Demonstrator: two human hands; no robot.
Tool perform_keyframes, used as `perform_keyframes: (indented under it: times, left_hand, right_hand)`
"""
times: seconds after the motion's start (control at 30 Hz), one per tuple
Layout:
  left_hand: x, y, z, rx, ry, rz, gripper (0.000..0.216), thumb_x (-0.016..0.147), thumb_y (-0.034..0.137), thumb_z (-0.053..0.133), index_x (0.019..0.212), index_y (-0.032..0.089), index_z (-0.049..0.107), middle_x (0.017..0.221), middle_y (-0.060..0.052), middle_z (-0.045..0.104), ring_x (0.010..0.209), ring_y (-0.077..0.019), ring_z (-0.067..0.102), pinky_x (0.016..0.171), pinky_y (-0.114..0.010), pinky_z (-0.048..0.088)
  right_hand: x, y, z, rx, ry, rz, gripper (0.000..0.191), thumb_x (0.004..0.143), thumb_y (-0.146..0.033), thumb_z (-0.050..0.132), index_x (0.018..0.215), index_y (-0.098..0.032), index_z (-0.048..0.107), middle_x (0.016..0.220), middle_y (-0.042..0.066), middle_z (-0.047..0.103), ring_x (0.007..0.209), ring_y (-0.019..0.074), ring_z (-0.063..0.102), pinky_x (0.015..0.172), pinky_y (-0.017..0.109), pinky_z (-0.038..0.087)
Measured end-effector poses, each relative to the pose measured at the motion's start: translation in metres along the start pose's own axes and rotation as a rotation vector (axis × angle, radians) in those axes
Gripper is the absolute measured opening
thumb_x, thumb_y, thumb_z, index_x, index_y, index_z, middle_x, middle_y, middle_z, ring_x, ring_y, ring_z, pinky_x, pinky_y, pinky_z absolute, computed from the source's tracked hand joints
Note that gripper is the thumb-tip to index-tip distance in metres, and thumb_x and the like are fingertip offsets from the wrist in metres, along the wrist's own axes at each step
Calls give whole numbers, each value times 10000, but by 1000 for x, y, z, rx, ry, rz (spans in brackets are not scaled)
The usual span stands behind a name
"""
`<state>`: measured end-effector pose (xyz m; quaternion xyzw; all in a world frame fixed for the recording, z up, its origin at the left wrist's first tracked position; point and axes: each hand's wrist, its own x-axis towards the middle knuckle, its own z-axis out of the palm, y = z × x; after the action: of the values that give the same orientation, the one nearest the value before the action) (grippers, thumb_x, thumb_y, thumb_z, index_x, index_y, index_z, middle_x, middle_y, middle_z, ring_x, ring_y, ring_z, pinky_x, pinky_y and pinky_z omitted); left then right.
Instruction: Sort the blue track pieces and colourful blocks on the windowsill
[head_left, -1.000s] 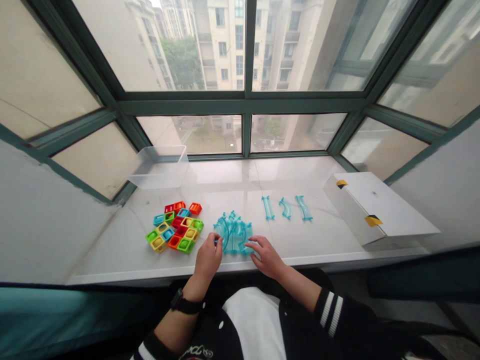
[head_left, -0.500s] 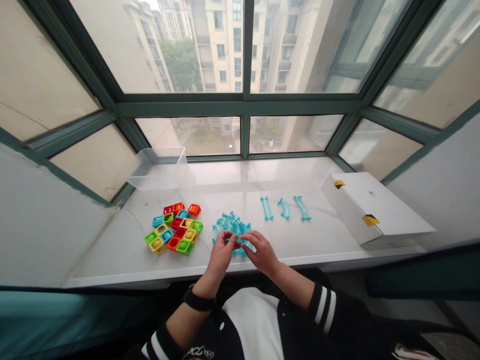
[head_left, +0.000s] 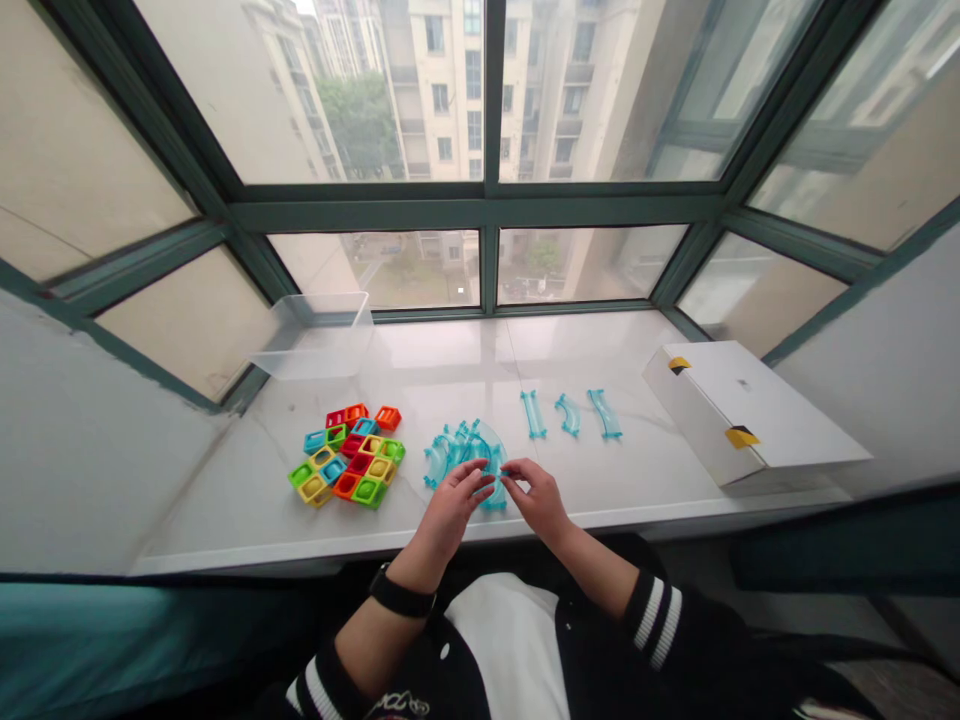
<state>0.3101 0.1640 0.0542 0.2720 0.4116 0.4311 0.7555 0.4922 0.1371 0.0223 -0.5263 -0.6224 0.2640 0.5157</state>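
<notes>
My left hand (head_left: 454,503) and my right hand (head_left: 537,499) are close together over the near side of a pile of translucent blue track pieces (head_left: 448,450). Between them they pinch a clear blue curved track piece (head_left: 493,442), its arc rising above the fingertips. The fingers partly cover its near ends, and it overlaps the pile behind. Apart from the pile, to the right, lie a straight track piece (head_left: 533,414), a short curved track piece (head_left: 568,414) and a wavy track piece (head_left: 604,414).
Several colourful hollow blocks (head_left: 360,465) lie left of the pile. A clear plastic bin (head_left: 319,350) stands behind them by the window. On the right sits a white box (head_left: 757,410) with yellow-and-black tabs. The white counter (head_left: 255,520) ends just before my body.
My right hand has moved slightly right and my left hand's fingers have shifted. The curved piece between them has turned, its arc now showing farther to the right.
</notes>
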Motion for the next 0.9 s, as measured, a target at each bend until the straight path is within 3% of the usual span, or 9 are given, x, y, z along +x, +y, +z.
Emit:
perform_keyframes:
  times: [0.17, 0.27, 0.37, 0.53, 0.67, 0.8, 0.9]
  left_hand:
    - [6, 12, 20, -176, -76, -253, 266, 863, 241, 746, 1124, 192, 766, 1464, -90, 625, 1139, -238, 689, 916, -321, 588]
    - [18, 15, 39, -177, -135, -323, 268, 860, 233, 727, 1120, 189, 776, 1497, -86, 606, 1133, -231, 675, 903, -313, 582]
    - [35, 12, 61, -25, -168, -282, 314, 864, 265, 727, 1168, 200, 771, 1485, -101, 605, 1125, -231, 663, 868, -316, 574]
    - [68, -1, 100, 423, -232, -134, 512, 874, 332, 722, 1349, 144, 690, 1332, -185, 666, 1120, -256, 645, 812, -324, 563]
    - [91, -17, 127, 628, -302, -134, 693, 864, 331, 723, 1510, 152, 549, 1470, -203, 596, 1179, -277, 636, 799, -329, 576]
    - [109, -31, 141, 754, -331, -82, 745, 861, 331, 722, 1560, 218, 491, 1616, -158, 476, 1219, -274, 623, 800, -316, 589]
    - [122, -39, 145, 838, -318, -67, 746, 882, 323, 700, 1578, 192, 466, 1506, -166, 585, 1135, -244, 646, 773, -296, 585]
  right_hand:
    - [1, 11, -16, -9, 84, 56, 137, 945, -335, 703, 1026, -231, 739, 986, 56, 766, 888, 218, 742, 844, 363, 622]
    - [6, 19, -34, -34, 153, 83, 158, 938, -357, 709, 1025, -231, 744, 991, 60, 771, 903, 227, 746, 852, 371, 626]
    - [11, 27, -55, -72, 211, 99, 179, 945, -377, 698, 1034, -230, 744, 1011, 66, 773, 929, 232, 745, 875, 379, 625]
    - [19, 46, -91, -178, 267, 106, 191, 948, -374, 679, 1051, -228, 746, 1025, 70, 769, 916, 231, 738, 886, 389, 617]
    - [27, 67, -114, -297, 297, 109, 181, 942, -335, 649, 1048, -224, 744, 1006, 70, 762, 873, 225, 722, 854, 380, 608]
    - [38, 86, -130, -369, 262, 149, 158, 918, -289, 624, 1011, -228, 737, 979, 59, 760, 839, 216, 712, 811, 360, 588]
    - [47, 96, -135, -426, 228, 178, 138, 899, -255, 623, 982, -230, 730, 945, 43, 758, 793, 207, 703, 802, 356, 567]
